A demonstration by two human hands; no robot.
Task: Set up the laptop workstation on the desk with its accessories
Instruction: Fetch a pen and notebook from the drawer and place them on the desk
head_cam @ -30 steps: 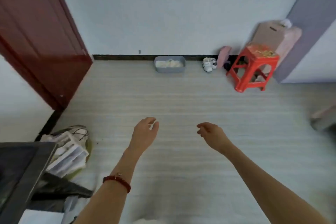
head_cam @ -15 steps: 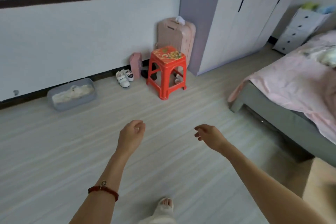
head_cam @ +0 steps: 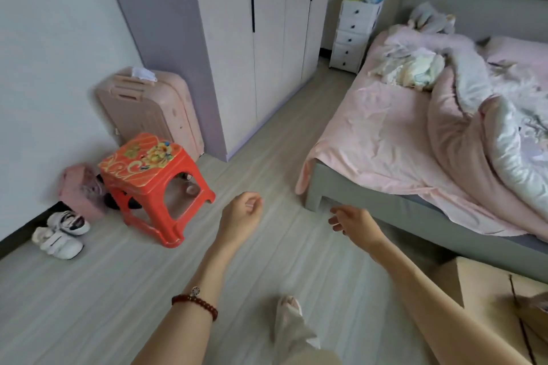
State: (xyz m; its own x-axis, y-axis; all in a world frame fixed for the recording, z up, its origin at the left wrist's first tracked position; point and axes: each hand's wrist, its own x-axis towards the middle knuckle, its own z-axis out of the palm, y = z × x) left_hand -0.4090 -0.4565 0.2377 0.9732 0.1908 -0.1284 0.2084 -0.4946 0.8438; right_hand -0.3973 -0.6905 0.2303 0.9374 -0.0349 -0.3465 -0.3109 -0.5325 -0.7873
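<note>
Left hand (head_cam: 240, 218): held out over the floor (head_cam: 89, 290), fingers loosely curled, empty. Right hand (head_cam: 354, 224): fingers slack and apart, empty. Laptop, accessories, desk: none in view. Present: red stool (head_cam: 151, 170), pink suitcase (head_cam: 148, 107), bed (head_cam: 385, 139), cardboard box (head_cam: 489, 287) at lower right. Progress, by judgement: setup not begun; all items yet to be fetched.
</note>
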